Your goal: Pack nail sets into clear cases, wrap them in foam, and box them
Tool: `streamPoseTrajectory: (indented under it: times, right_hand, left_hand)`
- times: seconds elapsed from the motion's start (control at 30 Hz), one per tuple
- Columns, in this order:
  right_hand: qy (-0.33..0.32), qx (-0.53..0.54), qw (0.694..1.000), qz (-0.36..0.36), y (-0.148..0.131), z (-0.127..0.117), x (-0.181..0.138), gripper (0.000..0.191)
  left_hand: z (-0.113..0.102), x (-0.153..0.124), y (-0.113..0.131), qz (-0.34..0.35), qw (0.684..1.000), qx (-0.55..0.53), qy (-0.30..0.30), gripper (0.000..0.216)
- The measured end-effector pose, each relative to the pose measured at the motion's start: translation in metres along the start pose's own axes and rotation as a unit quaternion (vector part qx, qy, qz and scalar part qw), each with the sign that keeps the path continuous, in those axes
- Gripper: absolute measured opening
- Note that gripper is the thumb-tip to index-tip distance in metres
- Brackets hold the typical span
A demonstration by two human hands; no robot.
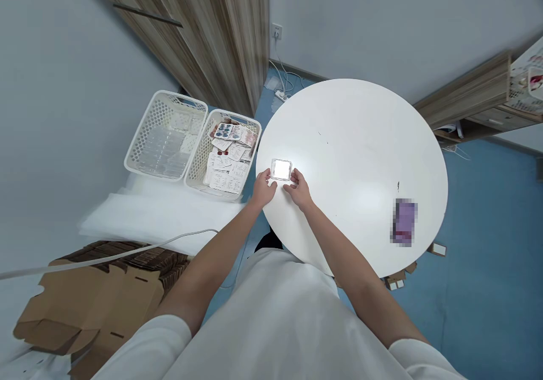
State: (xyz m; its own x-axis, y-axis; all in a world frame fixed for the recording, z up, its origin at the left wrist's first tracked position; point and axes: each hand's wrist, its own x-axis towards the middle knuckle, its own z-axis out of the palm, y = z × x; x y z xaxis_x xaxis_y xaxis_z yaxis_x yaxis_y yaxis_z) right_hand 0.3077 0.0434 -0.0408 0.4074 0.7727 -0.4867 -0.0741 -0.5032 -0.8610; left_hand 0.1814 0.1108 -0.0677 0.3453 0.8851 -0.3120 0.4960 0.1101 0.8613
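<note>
A small clear plastic case (pixel 281 169) with a bright white middle lies at the left part of the round white table (pixel 352 125). My left hand (pixel 263 190) is at its near left corner, with fingertips along the left edge and the thumb below the near edge. On the other side, my right hand (pixel 299 190) has its fingers bent around the right edge, the thumb pointing inward at the near corner. Both hands appear to grip the case lightly between them. Glare hides what is inside it.
Left of the table stand two white baskets: one basket (pixel 134 168) with clear plastic cases, another (pixel 192 181) with printed cards and packets. White foam sheets (pixel 139 216) and flat brown cardboard boxes (pixel 97 306) lie nearer. A blurred purple item (pixel 405 220) rests on the table's right side.
</note>
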Motion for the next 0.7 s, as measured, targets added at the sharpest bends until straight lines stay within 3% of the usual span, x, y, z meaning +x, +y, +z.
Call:
streamPoseTrajectory:
  times: [0.23, 0.37, 0.53, 0.7]
  right_hand:
    - [-0.017, 0.024, 1.0, -0.002, 0.004, -0.005, -0.002, 0.079]
    - [-0.017, 0.01, 1.0, -0.011, 0.015, -0.014, -0.021, 0.073]
    - [-0.065, -0.019, 0.997, -0.041, 0.046, -0.038, -0.076, 0.06]
    - [-0.115, -0.056, 0.991, -0.043, 0.081, -0.059, -0.127, 0.041]
  left_hand:
    - [0.002, -0.003, -0.003, 0.005, 1.0, -0.001, 0.004, 0.06]
    - [0.002, -0.026, -0.004, -0.001, 1.0, 0.021, 0.024, 0.059]
    - [-0.001, -0.099, -0.011, -0.013, 0.997, 0.057, 0.052, 0.049]
    - [-0.004, -0.188, -0.03, -0.088, 0.994, 0.063, 0.022, 0.039]
